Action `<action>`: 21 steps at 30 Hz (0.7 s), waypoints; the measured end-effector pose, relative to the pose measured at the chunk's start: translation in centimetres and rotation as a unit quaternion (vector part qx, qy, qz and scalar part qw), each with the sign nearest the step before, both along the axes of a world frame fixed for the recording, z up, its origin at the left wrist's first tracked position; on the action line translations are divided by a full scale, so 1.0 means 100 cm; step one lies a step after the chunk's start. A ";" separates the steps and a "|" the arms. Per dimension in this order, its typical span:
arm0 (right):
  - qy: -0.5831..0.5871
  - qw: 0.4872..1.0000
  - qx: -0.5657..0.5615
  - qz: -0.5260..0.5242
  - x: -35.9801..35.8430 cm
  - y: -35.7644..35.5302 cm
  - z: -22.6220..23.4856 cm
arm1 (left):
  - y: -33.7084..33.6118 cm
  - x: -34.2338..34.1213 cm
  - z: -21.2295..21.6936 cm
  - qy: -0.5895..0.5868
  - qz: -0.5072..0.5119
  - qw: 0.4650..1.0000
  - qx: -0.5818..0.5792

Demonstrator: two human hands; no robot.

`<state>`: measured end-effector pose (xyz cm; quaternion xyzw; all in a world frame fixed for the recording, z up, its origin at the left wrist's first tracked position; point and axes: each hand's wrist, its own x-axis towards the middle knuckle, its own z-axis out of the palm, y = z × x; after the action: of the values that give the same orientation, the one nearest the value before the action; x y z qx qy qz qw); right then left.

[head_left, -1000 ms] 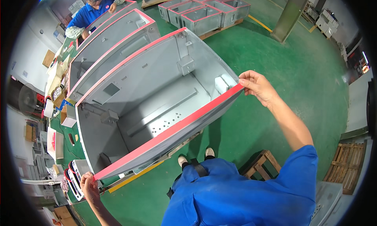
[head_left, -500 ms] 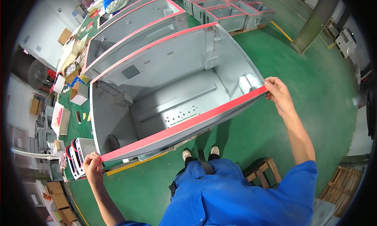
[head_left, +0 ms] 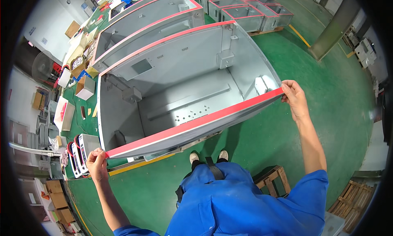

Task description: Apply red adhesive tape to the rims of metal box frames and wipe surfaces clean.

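In front of me a large open grey metal cabinet box lies with its opening facing up. A long strip of red tape runs along its near rim. At the strip's left end, my left hand is closed, pinching the tape at the corner between thumb and fingers. My right hand pinches the other end at the right corner, its fingers partly hidden behind the edge. Red strip also lines the far rim. Inside, the box shows small brackets and a row of round holes in the floor.
Another red-edged metal box stands just behind. Several smaller boxes sit on a pallet farther back. White power-supply-like units and cartons are on the left bench. A wooden pallet lies by my right side; a pillar stands far right.
The view has shifted slightly, so the boxes appear a little farther right. Both hands still pinch the tape ends at the corners.
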<state>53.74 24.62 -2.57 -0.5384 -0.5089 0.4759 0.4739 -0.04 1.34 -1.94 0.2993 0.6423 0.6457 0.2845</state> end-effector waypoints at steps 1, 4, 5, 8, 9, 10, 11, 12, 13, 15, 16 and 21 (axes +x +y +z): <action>0.001 1.000 0.000 -0.001 0.000 0.000 -0.001 | 0.000 0.002 0.001 0.000 0.006 1.000 -0.005; 0.001 1.000 0.002 -0.003 0.000 0.000 -0.002 | -0.002 -0.002 -0.001 0.003 0.000 1.000 -0.006; -0.001 1.000 0.003 -0.004 0.000 0.000 -0.003 | -0.002 -0.001 -0.001 0.003 0.002 1.000 -0.008; -0.006 1.000 0.011 -0.007 -0.001 -0.001 -0.002 | -0.002 0.001 0.001 0.004 0.007 1.000 -0.012; -0.008 1.000 0.015 -0.008 -0.001 -0.002 -0.002 | -0.002 -0.001 -0.001 0.003 0.007 1.000 -0.009; -0.013 1.000 0.021 -0.011 -0.001 -0.002 -0.002 | -0.002 -0.002 -0.002 0.001 0.007 1.000 -0.006; -0.018 0.999 0.027 -0.014 -0.001 -0.002 -0.003 | -0.002 -0.001 -0.001 0.000 0.010 1.000 -0.009; -0.024 0.999 0.033 -0.018 0.000 -0.003 -0.003 | -0.002 -0.001 0.000 -0.001 0.012 1.000 -0.011; -0.039 0.996 0.067 -0.034 0.000 -0.004 -0.006 | -0.001 0.000 0.000 -0.003 0.013 1.000 -0.014; -0.066 0.986 0.135 -0.068 -0.003 -0.007 -0.011 | -0.001 -0.002 -0.002 -0.006 0.004 1.000 -0.006; -0.107 0.972 0.189 -0.086 -0.005 -0.010 -0.011 | -0.001 -0.003 -0.003 -0.007 -0.001 1.000 -0.002; -0.304 0.843 0.434 -0.093 -0.031 -0.026 -0.001 | -0.005 -0.004 -0.001 -0.005 -0.014 1.000 -0.005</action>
<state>50.62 22.00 -2.68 -0.4404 -0.7294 -0.0278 0.5228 -0.42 0.89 -2.09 0.3038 0.6398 0.6399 0.2981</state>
